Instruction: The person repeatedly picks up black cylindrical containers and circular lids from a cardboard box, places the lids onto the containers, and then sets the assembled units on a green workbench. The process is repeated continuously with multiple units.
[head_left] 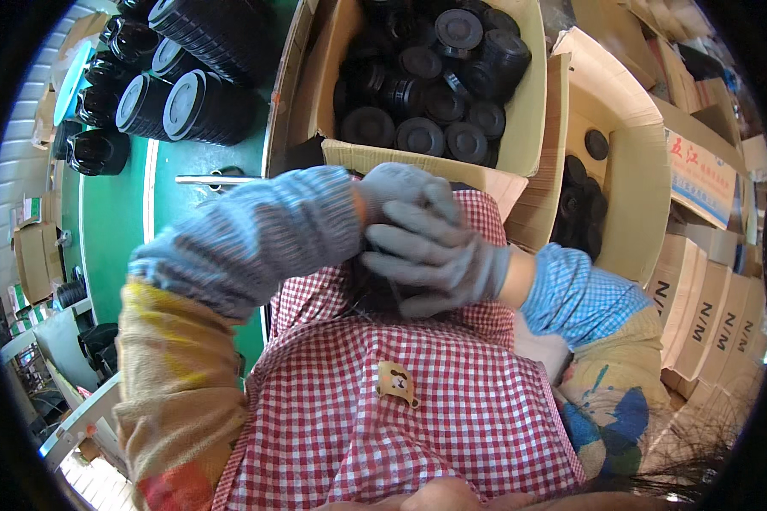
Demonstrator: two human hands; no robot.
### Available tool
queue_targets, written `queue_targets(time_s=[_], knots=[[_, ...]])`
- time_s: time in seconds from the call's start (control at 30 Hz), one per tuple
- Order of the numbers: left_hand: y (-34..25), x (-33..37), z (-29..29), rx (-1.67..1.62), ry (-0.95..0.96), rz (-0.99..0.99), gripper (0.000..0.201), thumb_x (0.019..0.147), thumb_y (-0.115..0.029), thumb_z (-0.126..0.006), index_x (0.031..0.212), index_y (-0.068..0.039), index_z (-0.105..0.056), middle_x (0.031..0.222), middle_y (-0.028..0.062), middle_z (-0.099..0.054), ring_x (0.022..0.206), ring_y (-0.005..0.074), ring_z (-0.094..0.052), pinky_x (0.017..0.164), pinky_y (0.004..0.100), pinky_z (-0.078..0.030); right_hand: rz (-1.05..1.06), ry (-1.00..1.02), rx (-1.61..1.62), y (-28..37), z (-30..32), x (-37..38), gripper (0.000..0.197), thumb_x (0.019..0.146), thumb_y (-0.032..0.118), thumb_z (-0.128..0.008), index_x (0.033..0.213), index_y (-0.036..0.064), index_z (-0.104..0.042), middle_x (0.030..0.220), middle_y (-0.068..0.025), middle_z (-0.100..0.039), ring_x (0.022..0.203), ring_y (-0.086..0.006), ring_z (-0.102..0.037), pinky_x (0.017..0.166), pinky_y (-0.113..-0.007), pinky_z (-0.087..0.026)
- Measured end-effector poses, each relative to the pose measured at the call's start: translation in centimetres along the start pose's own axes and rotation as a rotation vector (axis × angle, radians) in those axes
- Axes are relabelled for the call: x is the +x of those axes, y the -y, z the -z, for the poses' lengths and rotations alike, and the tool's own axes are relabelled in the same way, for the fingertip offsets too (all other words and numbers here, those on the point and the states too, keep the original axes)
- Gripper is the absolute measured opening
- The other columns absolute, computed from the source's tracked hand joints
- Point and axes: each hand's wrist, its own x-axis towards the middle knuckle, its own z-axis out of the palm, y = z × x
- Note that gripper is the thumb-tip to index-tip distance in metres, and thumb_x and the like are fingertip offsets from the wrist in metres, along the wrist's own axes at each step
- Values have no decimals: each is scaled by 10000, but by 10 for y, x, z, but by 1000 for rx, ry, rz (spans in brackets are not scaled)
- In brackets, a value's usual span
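My two hands, in grey knit gloves, meet over my lap just in front of an open cardboard box (520, 145) of black round plastic parts (419, 136). My left hand (396, 186) is on the far side, its fingers bent and partly covered. Across it lies my right hand (439, 260), slightly blurred, with curved fingers reaching to the left. Something black (373, 289) shows beneath and beside the right fingers. Its shape is mostly hidden, so its kind cannot be made out.
A green table (179, 153) at the left bears stacks of black round parts (204, 106) and several glossy black pieces (98, 152). Right of the near box, another open carton (631, 170) holds more black parts. Flattened cartons (707, 315) stand along the right.
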Motion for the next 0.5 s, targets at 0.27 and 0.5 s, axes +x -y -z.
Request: queue_targets(time_s=[0.27, 0.5], knots=[[54, 21, -56, -591, -213, 82, 386, 1006, -340, -575, 1259, -60, -657, 1228, 199, -669, 1167, 362, -638, 995, 460, -492, -25, 4, -529, 14, -21, 13, 655, 873, 583, -595, 1461, 299, -547, 1656, -102, -279, 1531, -390, -190, 1189, -671, -79], [116, -66, -33, -211, -1014, -61, 244, 958, -139, -658, 1184, -48, -669, 1058, 164, -695, 1021, 292, -686, 870, 414, -553, -225, -567, -424, 13, 11, -15, 706, 1016, 593, -436, 1512, 91, -471, 1605, -226, -316, 1507, -421, -239, 1220, -567, -153]])
